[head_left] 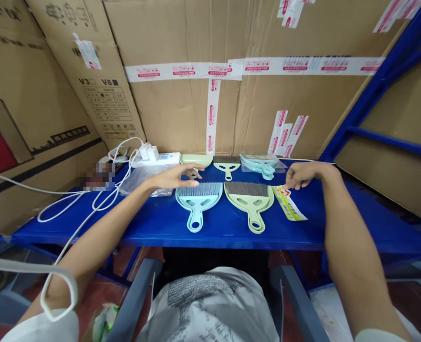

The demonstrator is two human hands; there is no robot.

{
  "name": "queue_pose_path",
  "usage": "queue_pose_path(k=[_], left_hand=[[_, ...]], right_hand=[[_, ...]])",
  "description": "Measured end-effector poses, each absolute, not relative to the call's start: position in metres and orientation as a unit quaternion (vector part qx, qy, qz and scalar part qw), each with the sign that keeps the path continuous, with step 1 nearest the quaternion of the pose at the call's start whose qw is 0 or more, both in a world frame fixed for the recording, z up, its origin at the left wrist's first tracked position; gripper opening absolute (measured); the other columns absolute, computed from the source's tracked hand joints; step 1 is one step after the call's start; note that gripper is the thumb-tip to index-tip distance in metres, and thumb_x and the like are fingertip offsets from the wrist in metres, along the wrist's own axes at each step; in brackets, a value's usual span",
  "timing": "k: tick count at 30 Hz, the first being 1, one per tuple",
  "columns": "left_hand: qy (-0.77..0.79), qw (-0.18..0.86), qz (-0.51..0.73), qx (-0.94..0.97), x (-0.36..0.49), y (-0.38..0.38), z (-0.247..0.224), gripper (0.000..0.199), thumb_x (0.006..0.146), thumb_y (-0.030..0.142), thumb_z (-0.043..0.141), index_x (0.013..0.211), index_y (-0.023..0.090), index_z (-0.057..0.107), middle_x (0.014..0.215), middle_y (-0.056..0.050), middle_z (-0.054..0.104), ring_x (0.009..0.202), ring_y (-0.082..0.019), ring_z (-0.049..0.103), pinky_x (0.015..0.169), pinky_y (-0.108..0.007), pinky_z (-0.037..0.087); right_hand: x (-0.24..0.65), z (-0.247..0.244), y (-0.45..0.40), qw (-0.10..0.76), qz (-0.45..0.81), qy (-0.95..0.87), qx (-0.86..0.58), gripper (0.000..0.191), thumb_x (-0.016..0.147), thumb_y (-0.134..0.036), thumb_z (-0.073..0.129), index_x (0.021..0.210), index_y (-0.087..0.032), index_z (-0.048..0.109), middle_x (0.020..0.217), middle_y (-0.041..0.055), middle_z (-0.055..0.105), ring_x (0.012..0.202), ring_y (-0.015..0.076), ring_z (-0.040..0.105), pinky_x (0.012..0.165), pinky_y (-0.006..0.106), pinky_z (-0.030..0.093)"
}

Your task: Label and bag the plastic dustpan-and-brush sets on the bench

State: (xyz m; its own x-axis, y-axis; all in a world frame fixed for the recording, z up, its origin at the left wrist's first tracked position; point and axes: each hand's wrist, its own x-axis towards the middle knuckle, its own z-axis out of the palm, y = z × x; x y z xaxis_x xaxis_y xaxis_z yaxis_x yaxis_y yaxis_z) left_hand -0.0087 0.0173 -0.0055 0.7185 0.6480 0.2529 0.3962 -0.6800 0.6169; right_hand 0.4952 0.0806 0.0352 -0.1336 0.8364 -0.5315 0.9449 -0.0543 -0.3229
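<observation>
Two small brush-and-dustpan sets lie side by side near the table's front edge, handles toward me: a light blue set and a green set. Over the blue set's bristles is my left hand, fingers apart and holding nothing. My right hand has its fingers curled, pinching the top end of a yellow-green printed card that lies right of the green set. Behind these are a green dustpan, a green hand brush with dark bristles, and a blue set in clear plastic.
Clear plastic bags lie left of the sets. A white charger block and looping white cables occupy the table's left side. Taped cardboard stands behind the blue table, with a blue metal frame at right.
</observation>
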Motion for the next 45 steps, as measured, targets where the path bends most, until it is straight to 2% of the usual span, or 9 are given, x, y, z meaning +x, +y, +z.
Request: queue_pose_path(k=[8,18,20,23,27,29,32,39,45], left_hand=[[0.347,0.117,0.337,0.867,-0.008,0.039,-0.024,0.033,0.096,0.047,0.072,0.110,0.017,0.076,0.109,-0.009,0.077,0.083,-0.018,0.073,0.073,-0.029,0.054],[0.349,0.028,0.281,0.894,-0.012,0.048,-0.032,0.023,0.098,0.037,0.068,0.106,0.018,0.078,0.106,-0.009,0.077,0.085,-0.019,0.071,0.079,-0.032,0.052],[0.351,0.015,0.295,0.889,-0.011,0.047,-0.032,0.022,0.099,0.035,0.067,0.105,0.018,0.079,0.104,-0.008,0.077,0.084,-0.019,0.070,0.080,-0.032,0.052],[0.354,0.004,0.305,0.884,-0.011,0.047,-0.032,0.022,0.100,0.034,0.065,0.104,0.018,0.079,0.101,-0.007,0.077,0.083,-0.019,0.070,0.078,-0.032,0.052],[0.353,-0.009,0.295,0.888,-0.013,0.050,-0.035,0.022,0.101,0.034,0.062,0.103,0.019,0.079,0.102,-0.007,0.078,0.085,-0.020,0.071,0.082,-0.033,0.052],[0.353,-0.017,0.287,0.890,-0.013,0.050,-0.036,0.023,0.101,0.034,0.061,0.103,0.019,0.079,0.103,-0.008,0.078,0.087,-0.021,0.072,0.084,-0.034,0.053],[0.358,-0.027,0.276,0.892,-0.013,0.049,-0.035,0.024,0.101,0.033,0.060,0.104,0.019,0.079,0.103,-0.008,0.078,0.088,-0.022,0.072,0.085,-0.035,0.054],[0.363,-0.040,0.252,0.896,-0.011,0.047,-0.034,0.022,0.101,0.029,0.059,0.103,0.020,0.079,0.103,-0.008,0.078,0.092,-0.023,0.072,0.087,-0.035,0.054],[0.365,-0.047,0.244,0.897,-0.010,0.048,-0.036,0.022,0.101,0.029,0.059,0.106,0.019,0.079,0.106,-0.008,0.078,0.095,-0.024,0.072,0.090,-0.037,0.055]], right_hand=[[0.499,0.016,0.095,0.089,-0.365,0.708,0.598,0.067,0.041,-0.067,0.096,0.076,-0.015,0.073,0.067,0.0028,0.062,0.063,0.0114,0.054,0.055,0.022,0.037],[0.527,0.042,0.076,-0.023,-0.334,0.692,0.639,0.055,0.044,-0.057,0.094,0.078,-0.016,0.079,0.079,0.0093,0.072,0.074,0.0188,0.061,0.060,0.027,0.043],[0.535,0.056,0.058,-0.072,-0.327,0.720,0.607,0.049,0.055,-0.055,0.093,0.078,-0.015,0.077,0.079,0.0107,0.072,0.075,0.0187,0.061,0.062,0.029,0.044],[0.538,0.076,0.028,-0.261,-0.336,0.764,0.486,0.033,0.077,-0.044,0.088,0.080,-0.016,0.070,0.086,0.0112,0.074,0.076,0.0149,0.063,0.067,0.030,0.045],[0.504,0.080,0.015,-0.418,-0.406,0.730,0.356,0.041,0.076,-0.035,0.093,0.102,-0.022,0.064,0.080,0.0002,0.070,0.057,0.0094,0.060,0.055,0.026,0.041],[0.475,0.071,0.023,-0.373,-0.451,0.734,0.344,0.061,0.072,-0.040,0.095,0.122,-0.024,0.064,0.086,0.0013,0.074,0.060,0.0153,0.066,0.056,0.028,0.050],[0.434,0.052,0.041,-0.247,-0.466,0.761,0.378,0.060,0.072,-0.049,0.093,0.121,-0.022,0.069,0.094,0.0065,0.078,0.073,0.0234,0.076,0.064,0.034,0.062],[0.407,0.027,0.056,-0.047,-0.323,0.815,0.478,0.051,0.076,-0.055,0.083,0.109,-0.015,0.080,0.072,0.0052,0.077,0.053,0.0181,0.065,0.046,0.027,0.043],[0.415,0.030,0.061,0.004,-0.165,0.855,0.491,0.043,0.081,-0.058,0.075,0.088,-0.018,0.087,0.074,0.0069,0.079,0.062,0.0220,0.069,0.062,0.032,0.050]])
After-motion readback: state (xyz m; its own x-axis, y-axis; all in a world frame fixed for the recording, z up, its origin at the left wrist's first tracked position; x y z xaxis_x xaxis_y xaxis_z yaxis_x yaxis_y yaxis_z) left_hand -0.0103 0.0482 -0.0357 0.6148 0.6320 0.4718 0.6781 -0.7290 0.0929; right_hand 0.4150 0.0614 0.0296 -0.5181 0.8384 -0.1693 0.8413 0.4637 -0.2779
